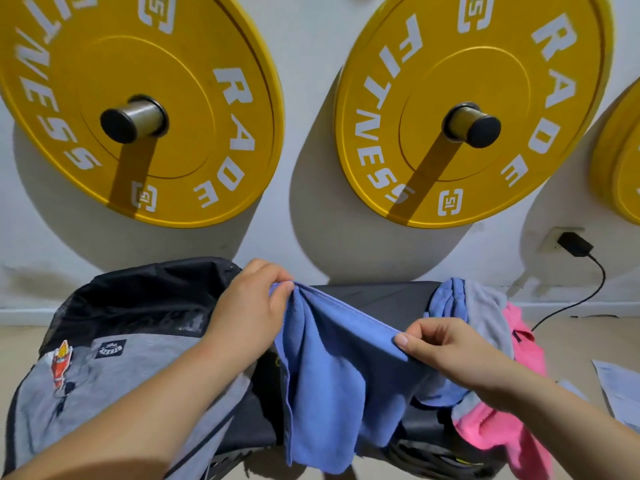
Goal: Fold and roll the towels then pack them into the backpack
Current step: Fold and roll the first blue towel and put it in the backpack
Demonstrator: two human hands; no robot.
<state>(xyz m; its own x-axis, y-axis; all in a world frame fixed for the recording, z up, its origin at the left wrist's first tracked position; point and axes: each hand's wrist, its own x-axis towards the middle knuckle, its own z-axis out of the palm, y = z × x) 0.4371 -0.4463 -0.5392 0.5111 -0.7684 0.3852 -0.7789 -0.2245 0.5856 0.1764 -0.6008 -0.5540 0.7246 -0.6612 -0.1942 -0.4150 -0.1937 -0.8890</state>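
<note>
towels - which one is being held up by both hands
The blue towel, pinched along its top edge by the left hand and right hand; the others lie heaped at right.

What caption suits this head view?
Both hands, left and right, stretch a blue towel beside the open backpack.

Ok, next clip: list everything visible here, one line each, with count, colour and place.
Held towel: one, blue, hanging from both hands at centre.
Towel pile: several, blue, grey and pink, heaped at right on the bench.
Backpack: one, grey and black, open, at left.
Bench: one, dark, under the towels.
Weight plates: two full and one partial, yellow, on wall pegs.
Charger: one, black, plugged into the wall socket at right, cable trailing down.
Papers: white, on the floor at far right.
Left hand: pinching the towel's top edge.
Right hand: pinching the same edge.
</note>
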